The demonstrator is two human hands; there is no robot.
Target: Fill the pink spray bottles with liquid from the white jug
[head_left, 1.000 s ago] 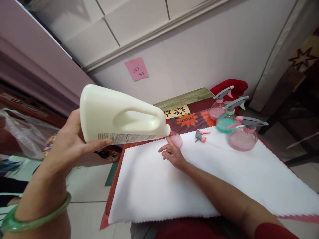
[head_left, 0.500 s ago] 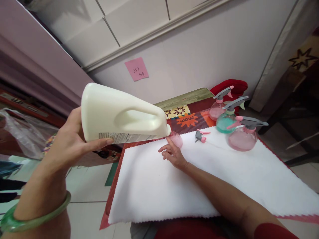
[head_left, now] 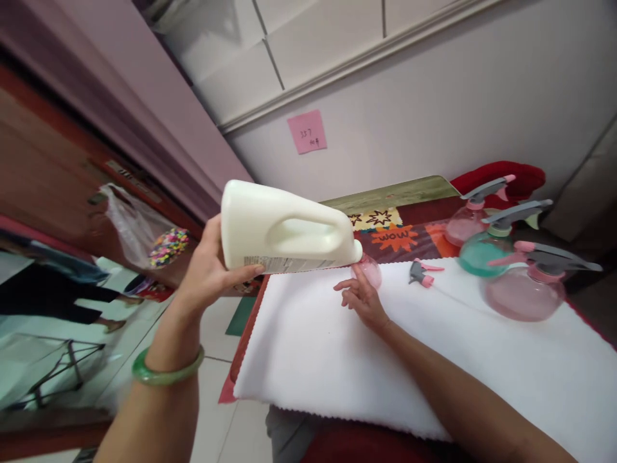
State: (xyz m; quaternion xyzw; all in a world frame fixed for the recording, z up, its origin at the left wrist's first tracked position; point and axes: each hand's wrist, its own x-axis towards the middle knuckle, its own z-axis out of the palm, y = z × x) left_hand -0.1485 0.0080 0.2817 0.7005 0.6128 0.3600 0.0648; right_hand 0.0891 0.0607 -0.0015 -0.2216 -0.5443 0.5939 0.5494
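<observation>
Left hand (head_left: 206,273): fingers wrapped on the base end of the cream jug (head_left: 248,222), thumb flat along its lower edge, the other fingers mostly hidden behind it. That's a firm hold. Right hand (head_left: 365,302): index stretched out to the neck of the small pink bottle (head_left: 372,273), the rest loosely bent. Can't tell if it pinches the neck or only touches it.

Jug is in the air, over the far left part of the white cloth (head_left: 328,360). Long axis runs left to right from where I'm standing, close to level, base left and a bit high, mouth right and tipped slightly down. Mouth is right at the pink bottle's neck; contact isn't clear. Handle opening sits toward the mouth end, label along the underside.

Small bottle is on the cloth's far edge. Right of it: a loose grey-and-pink spray head (head_left: 421,273) lying on its side, thin tube trailing right. Further right, a rear pink spray bottle (head_left: 465,226), a teal spray bottle (head_left: 482,254) and a front pink spray bottle (head_left: 525,300), all upright, nozzles fitted.

Cloth covers most of the counter (head_left: 247,344). Pink note (head_left: 307,132) on the wall behind.
</observation>
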